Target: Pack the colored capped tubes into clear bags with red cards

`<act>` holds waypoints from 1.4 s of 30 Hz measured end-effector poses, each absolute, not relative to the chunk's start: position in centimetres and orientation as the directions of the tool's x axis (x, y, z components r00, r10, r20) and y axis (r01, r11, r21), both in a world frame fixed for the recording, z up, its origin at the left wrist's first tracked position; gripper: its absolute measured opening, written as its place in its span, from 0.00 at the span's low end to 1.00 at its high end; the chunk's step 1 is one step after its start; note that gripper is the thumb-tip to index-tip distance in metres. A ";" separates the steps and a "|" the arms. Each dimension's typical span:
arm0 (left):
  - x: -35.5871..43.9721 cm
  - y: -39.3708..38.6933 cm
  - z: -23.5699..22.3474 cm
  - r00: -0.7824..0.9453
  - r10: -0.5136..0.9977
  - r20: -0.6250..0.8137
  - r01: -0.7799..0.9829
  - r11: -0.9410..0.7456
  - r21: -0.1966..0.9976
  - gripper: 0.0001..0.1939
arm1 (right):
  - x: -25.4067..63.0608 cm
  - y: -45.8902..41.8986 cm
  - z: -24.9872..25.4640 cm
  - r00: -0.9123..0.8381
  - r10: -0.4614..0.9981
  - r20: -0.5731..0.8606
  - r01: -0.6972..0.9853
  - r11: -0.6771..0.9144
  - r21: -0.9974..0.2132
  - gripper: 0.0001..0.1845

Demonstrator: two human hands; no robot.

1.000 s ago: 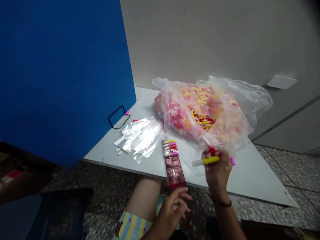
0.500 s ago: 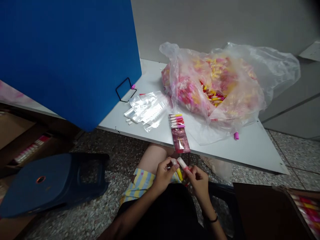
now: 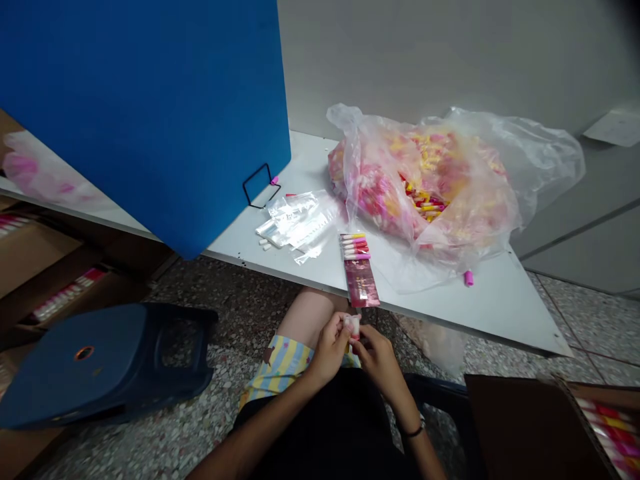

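Observation:
My left hand (image 3: pixel 329 352) and my right hand (image 3: pixel 380 363) meet above my lap, both pinching a small white marker cap (image 3: pixel 353 326). Whatever it fits onto is mostly hidden by my fingers, with a speck of red below it. Beyond my hands, on the white table (image 3: pixel 480 313), lies a flat pink-and-red packaged marker set (image 3: pixel 359 270). Behind it sits a large clear plastic bag (image 3: pixel 420 180) stuffed with pink, yellow and red markers. A loose pink marker cap (image 3: pixel 469 278) rests near the bag, and a pile of clear plastic sleeves (image 3: pixel 295 223) lies to its left.
A tall blue board (image 3: pixel 135 113) with a black wire stand (image 3: pixel 260 185) stands at the table's left. A dark blue stool (image 3: pixel 100 367) sits on the speckled floor at left. Cardboard boxes of packaged markers (image 3: pixel 600 420) lie low on the right and left.
My hands have come closer together. The white piece and yellow marker seen apart earlier are now hidden together in my fingers. The view has shifted slightly.

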State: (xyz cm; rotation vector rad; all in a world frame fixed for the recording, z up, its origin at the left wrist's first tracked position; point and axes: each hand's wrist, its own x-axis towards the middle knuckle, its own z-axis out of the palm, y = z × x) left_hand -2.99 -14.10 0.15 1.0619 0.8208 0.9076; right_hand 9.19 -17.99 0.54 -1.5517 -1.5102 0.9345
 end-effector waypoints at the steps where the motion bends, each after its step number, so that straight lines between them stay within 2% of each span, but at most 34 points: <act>1: -2.8 -14.1 0.1 0.404 0.907 -0.118 -0.194 0.211 0.958 0.14 | 9.2 -18.1 0.3 0.032 0.999 -0.023 0.355 -0.032 -0.934 0.13; 4: -2.3 -14.1 0.4 0.412 0.903 -0.120 -0.136 0.191 0.972 0.16 | 9.3 -18.2 -0.3 0.072 0.992 -0.103 0.056 -0.107 -0.993 0.18; 6: -1.8 -13.9 0.7 0.433 0.894 -0.116 -0.112 0.181 0.977 0.17 | 9.5 -18.2 -0.5 0.117 0.985 -0.130 -0.063 -0.123 -0.990 0.21; 14: 0.0 -13.2 2.0 0.478 0.878 -0.020 -0.143 0.100 0.985 0.13 | 10.8 -17.7 -0.8 0.257 0.962 -0.091 -0.166 -0.049 -0.985 0.18; 16: -0.2 -12.5 2.6 0.482 0.876 0.035 -0.114 0.023 0.993 0.14 | 11.3 -17.5 -0.7 0.281 0.959 -0.025 -0.081 -0.002 -0.997 0.16; 19: -1.1 -10.3 2.9 0.468 0.854 0.227 0.062 -0.288 0.956 0.15 | 12.7 -16.8 -0.4 0.346 0.916 0.205 0.267 0.113 -0.957 0.11; 21: -1.7 -8.4 2.3 0.513 0.794 0.327 0.249 -0.502 0.828 0.19 | 13.6 -16.3 -0.3 0.284 0.873 0.397 0.510 0.213 -0.834 0.11; 24: -1.8 -5.9 0.3 0.597 0.748 0.291 0.451 -0.612 0.649 0.29 | 14.4 -15.4 -0.9 0.076 0.806 0.587 0.686 0.385 -0.617 0.15; 27: -1.3 -4.8 -1.3 0.609 0.736 0.294 0.501 -0.645 0.578 0.31 | 14.4 -14.7 -2.1 -0.022 0.733 0.679 0.773 0.444 -0.453 0.16; 29: -1.0 -4.6 -1.8 0.592 0.743 0.312 0.511 -0.646 0.566 0.30 | 14.1 -14.3 -3.0 -0.036 0.698 0.715 0.801 0.448 -0.398 0.16; 36: -1.0 -4.3 -1.1 0.572 0.767 0.290 0.518 -0.612 0.597 0.31 | 13.6 -13.5 -4.3 -0.086 0.642 0.761 0.805 0.495 -0.326 0.16; 42: -1.7 -3.5 -0.2 0.699 0.687 0.200 0.513 -0.676 0.529 0.37 | 16.3 -13.0 -5.3 -0.086 0.656 0.750 0.897 0.379 -0.229 0.19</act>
